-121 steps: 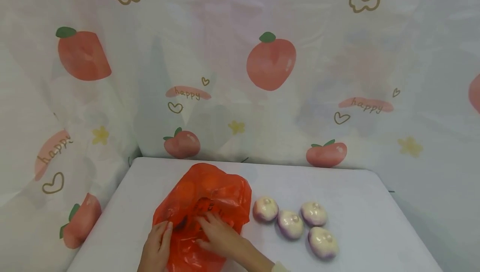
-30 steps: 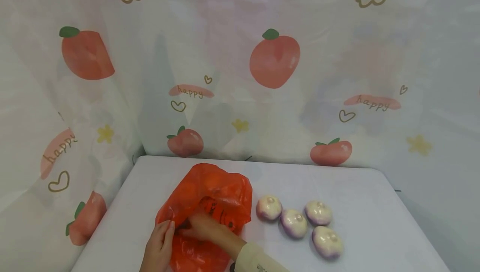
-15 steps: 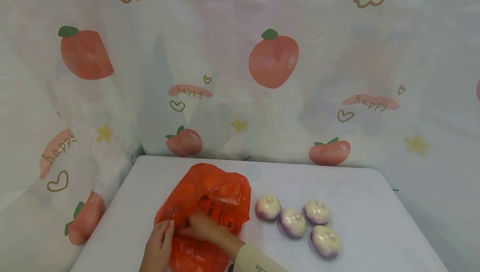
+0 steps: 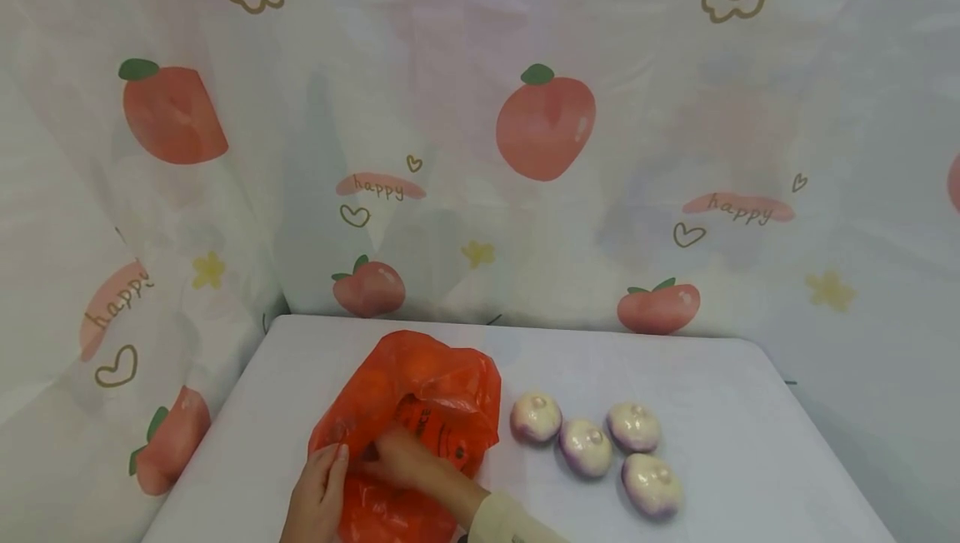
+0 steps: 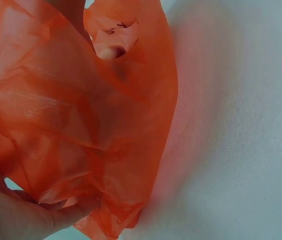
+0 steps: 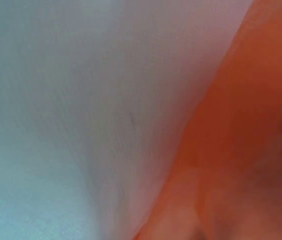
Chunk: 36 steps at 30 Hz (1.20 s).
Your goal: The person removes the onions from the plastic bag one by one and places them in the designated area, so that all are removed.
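A red-orange plastic bag [image 4: 468, 385] with black print lies on the table, its mouth facing the person. Rounded shapes show dimly through its far end. My left hand [image 4: 313, 493] pinches the bag's left edge; in the left wrist view, thumb and fingers [image 5: 76, 212] hold the thin film. My right hand [image 4: 401, 458] reaches into the mouth, and its fingertips are hidden inside. Through an opening in the left wrist view appears a small pale and dark purplish thing [image 5: 112, 52], too little to identify. The right wrist view is mostly blurred bag [image 6: 245, 120] and white table.
Several glossy cream-and-purple bulbs, like toy onions or turnips, sit right of the bag, the nearest to it a round bulb [image 4: 536, 416]. They rest on a white table [image 4: 735, 410]. A printed fruit curtain [image 4: 450, 110] hangs behind and at the left.
Since four seconds ago, my right hand has moved left and deeper into the bag's mouth. My left hand keeps its pinch on the edge. The bulbs have not moved on the table.
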Available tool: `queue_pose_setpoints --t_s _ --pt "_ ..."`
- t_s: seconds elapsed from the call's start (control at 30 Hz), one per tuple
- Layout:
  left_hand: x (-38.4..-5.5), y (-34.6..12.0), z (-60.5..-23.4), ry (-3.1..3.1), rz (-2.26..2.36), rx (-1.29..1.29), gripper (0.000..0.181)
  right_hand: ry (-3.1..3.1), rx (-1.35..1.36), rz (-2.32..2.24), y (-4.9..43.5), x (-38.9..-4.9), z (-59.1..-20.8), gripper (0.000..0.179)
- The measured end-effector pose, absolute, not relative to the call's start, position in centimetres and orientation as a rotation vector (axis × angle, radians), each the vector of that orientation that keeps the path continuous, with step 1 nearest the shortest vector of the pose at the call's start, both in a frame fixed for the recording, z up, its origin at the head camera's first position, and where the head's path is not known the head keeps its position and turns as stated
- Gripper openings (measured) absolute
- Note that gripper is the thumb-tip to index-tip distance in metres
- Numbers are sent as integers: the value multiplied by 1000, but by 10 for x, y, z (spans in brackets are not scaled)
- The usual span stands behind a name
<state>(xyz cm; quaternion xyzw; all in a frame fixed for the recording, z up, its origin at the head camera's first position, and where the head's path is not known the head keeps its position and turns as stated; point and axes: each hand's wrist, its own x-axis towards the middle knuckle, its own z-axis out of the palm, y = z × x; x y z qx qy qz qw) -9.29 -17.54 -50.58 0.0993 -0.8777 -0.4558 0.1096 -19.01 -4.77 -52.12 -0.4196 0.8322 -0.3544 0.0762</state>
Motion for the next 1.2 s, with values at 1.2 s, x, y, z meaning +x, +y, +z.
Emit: queue_pose_setpoints --t_s 1.2 --pt "-93 -174 -506 -2616 -1358 360 46 2252 -634 -1259 0 -189 -504 28"
